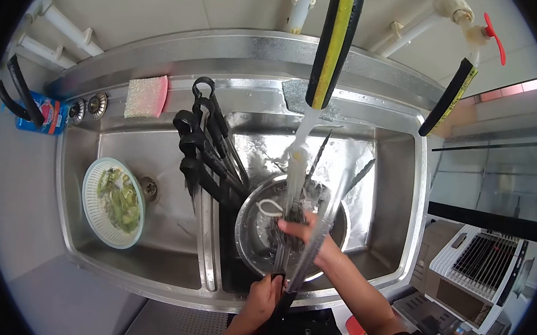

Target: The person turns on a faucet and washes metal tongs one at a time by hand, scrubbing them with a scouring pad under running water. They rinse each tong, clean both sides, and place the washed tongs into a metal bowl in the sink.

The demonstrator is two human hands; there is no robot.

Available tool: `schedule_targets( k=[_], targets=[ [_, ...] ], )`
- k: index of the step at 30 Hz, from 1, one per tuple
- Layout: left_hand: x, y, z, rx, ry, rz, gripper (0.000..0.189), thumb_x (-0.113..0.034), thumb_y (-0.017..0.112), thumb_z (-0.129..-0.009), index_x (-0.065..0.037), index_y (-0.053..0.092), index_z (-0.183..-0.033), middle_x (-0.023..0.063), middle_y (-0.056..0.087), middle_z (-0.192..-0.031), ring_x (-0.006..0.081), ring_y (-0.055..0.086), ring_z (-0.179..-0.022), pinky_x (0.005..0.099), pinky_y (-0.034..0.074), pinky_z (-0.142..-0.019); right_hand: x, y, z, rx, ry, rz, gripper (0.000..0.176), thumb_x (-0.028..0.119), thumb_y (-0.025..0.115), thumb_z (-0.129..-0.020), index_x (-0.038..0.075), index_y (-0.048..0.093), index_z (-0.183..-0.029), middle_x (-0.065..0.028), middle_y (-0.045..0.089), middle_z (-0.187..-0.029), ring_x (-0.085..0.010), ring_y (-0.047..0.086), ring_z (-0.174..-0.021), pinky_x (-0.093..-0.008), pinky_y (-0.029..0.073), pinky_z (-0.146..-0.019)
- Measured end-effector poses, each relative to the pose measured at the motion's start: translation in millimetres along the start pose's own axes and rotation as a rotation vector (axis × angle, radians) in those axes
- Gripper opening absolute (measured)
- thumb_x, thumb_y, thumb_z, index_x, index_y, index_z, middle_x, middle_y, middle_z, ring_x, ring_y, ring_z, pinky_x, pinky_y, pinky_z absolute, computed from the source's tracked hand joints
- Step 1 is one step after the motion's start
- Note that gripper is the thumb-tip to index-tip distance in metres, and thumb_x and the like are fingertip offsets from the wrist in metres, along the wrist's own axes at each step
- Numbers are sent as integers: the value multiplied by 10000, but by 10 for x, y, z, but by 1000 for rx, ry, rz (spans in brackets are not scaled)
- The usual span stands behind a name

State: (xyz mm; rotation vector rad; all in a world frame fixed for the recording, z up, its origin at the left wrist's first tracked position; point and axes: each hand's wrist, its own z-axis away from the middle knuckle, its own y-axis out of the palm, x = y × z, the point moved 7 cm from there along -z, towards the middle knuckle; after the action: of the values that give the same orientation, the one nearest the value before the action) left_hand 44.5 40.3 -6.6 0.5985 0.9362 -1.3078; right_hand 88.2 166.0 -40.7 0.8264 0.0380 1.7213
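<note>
My left hand [262,301] is closed round the black handle end of long metal tongs [316,248], whose two arms spread apart over the right basin. My right hand [306,232] presses a dark, wiry scrubber [296,218] against the nearer arm, its fingers partly hidden by splashing water. A pale loop [270,207] sticks out beside the scrubber. Water pours from a black and yellow hose [334,54] onto the tongs. Beneath them stands a round metal bowl [244,228] with water in it. Two dark, slim ends [360,176] lean out over its far side.
Several black-handled utensils [202,141] lean on the sink divider [208,256]. In the left basin sits a white strainer [94,211] with green scraps. A pink and white sponge [146,97] lies on the back ledge. A second hose [449,98] hangs at right.
</note>
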Motion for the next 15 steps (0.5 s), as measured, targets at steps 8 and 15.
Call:
schedule_targets(
  k=[8, 15],
  targets=[
    [123, -14, 151, -54, 10, 87, 228, -175, 398, -863, 29, 483, -808, 178, 487, -555, 304, 515, -501, 342, 379, -484, 240, -127, -574, -232, -183, -285, 229, 142, 544, -794, 64, 478, -999, -8, 516, -770, -103, 506, -631, -200, 424, -546],
    [219, 15, 137, 14, -38, 67, 260, -193, 399, -870, 34, 485, -777, 172, 490, -561, 247, 477, -475, 321, 373, -484, 71, -8, -176, -126, -42, -219, 222, 105, 607, -751, -4, 514, -921, -43, 521, -838, -100, 519, -786, -199, 426, -610]
  ],
)
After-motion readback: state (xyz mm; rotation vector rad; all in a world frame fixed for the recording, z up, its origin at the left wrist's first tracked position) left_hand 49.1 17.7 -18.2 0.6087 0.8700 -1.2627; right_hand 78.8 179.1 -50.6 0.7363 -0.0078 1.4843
